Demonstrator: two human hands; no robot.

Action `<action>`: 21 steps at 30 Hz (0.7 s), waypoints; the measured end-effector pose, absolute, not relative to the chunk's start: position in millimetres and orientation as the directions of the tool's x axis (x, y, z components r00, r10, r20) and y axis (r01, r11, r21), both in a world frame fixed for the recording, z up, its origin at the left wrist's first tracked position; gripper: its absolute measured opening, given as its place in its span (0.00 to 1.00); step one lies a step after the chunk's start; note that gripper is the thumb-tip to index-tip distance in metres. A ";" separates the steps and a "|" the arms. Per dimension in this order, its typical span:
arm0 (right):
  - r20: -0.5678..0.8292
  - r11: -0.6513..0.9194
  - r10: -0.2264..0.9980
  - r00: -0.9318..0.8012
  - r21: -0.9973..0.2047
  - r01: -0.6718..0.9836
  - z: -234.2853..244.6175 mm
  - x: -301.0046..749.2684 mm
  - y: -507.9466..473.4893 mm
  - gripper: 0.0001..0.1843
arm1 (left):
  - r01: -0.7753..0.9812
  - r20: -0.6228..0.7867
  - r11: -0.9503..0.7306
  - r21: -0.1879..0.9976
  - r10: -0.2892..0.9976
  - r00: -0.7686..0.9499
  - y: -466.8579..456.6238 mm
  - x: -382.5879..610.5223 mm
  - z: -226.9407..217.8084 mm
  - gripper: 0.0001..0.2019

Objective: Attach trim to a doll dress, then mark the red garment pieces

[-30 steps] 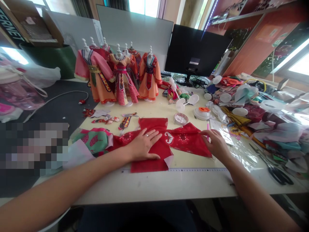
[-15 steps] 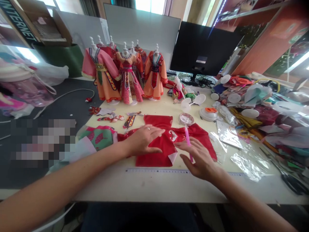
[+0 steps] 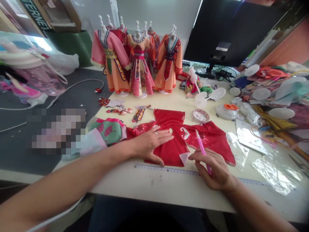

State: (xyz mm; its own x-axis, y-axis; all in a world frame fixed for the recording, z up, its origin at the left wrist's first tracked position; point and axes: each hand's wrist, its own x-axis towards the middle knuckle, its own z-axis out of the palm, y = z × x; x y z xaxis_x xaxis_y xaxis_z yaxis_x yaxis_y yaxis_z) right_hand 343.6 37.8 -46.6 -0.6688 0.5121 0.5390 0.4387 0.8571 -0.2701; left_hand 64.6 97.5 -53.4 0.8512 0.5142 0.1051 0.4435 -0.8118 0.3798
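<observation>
A red doll-sized garment [image 3: 169,153] lies spread on the table, with a white curled motif [image 3: 185,133] near its middle and a pale corner folded over at its lower edge. My left hand [image 3: 152,141] rests on the garment, fingers stretched out. Between the fingers of my right hand [image 3: 214,170] is a slim pink pen-like tool [image 3: 201,145], its pale tip pointing up and away over the garment's right sleeve. Behind that sleeve stands a small round dish [image 3: 201,116] with tiny pale bits inside. A ruler [image 3: 167,170] runs along the garment's near edge, partly beneath my right hand.
Dressed doll stands [image 3: 142,71] line the back before a black monitor [image 3: 231,35]. Patterned fabric [image 3: 111,130] lies left of the garment. To the right are a white round container [image 3: 227,111], clear plastic bags [image 3: 277,172] and a heap of cloth [image 3: 275,75].
My right hand has drawn the pink tool back from the dish, its tip now over the sleeve. My left hand has settled flatter on the garment. The camera view has shifted.
</observation>
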 end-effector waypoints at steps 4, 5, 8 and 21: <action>0.425 0.860 0.510 -0.748 -0.276 0.429 -43.4 328.2 39.5 0.19 | 0.449 0.093 -0.813 0.372 0.513 0.853 96.5 65.5 -52.5 0.44; 0.385 0.853 0.520 -0.763 -0.275 0.443 -43.5 324.7 40.1 0.17 | 0.449 0.087 -0.812 0.373 0.512 0.854 96.3 65.8 -51.9 0.44; 0.349 0.829 0.555 -0.755 -0.300 0.471 -47.0 322.1 40.8 0.17 | 0.459 0.074 -0.802 0.382 0.521 0.850 95.8 66.1 -50.0 0.45; 0.366 0.726 0.685 -0.630 -0.274 0.630 -53.2 325.6 44.4 0.10 | 0.438 0.114 -0.802 0.406 0.520 0.846 95.2 64.2 -49.9 0.44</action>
